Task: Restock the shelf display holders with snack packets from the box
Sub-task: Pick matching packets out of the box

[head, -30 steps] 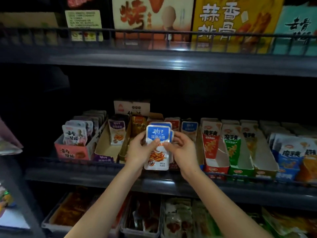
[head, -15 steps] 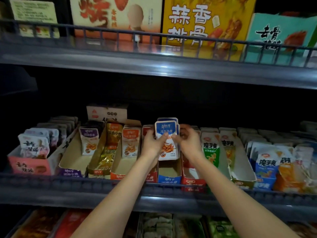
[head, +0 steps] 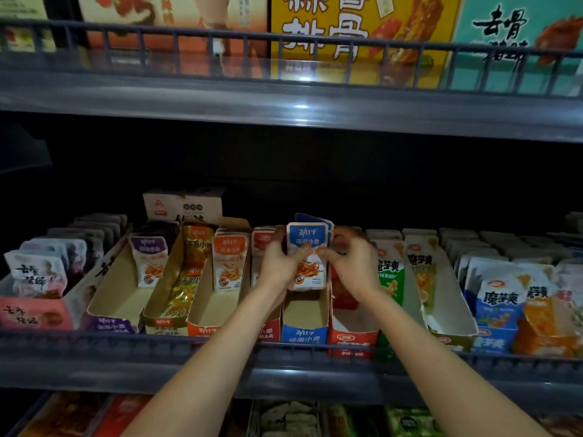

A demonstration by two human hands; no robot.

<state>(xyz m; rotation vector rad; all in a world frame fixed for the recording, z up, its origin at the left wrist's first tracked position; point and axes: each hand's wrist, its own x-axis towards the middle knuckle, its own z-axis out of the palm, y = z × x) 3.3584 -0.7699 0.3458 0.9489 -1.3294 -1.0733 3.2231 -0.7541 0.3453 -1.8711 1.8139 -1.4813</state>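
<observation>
Item: stack of blue snack packets (head: pixel 307 247); moved since a second ago from in front of the shelf rail (head: pixel 126 345) to upright over the blue display holder (head: pixel 304 334), lower edge now at its open slot; judged: insertion under way, seating not yet done. Left hand (head: pixel 279 266) and right hand (head: pixel 353 266) pinch the stack at its side edges; thumbs on the face, fingers curled behind.

Grey shelf (head: pixel 284 373) bearing display holders (head: pixel 304 329)

Head-worn wide-angle view, forward and slightly down, close to the middle shelf (head: pixel 94 369).
</observation>
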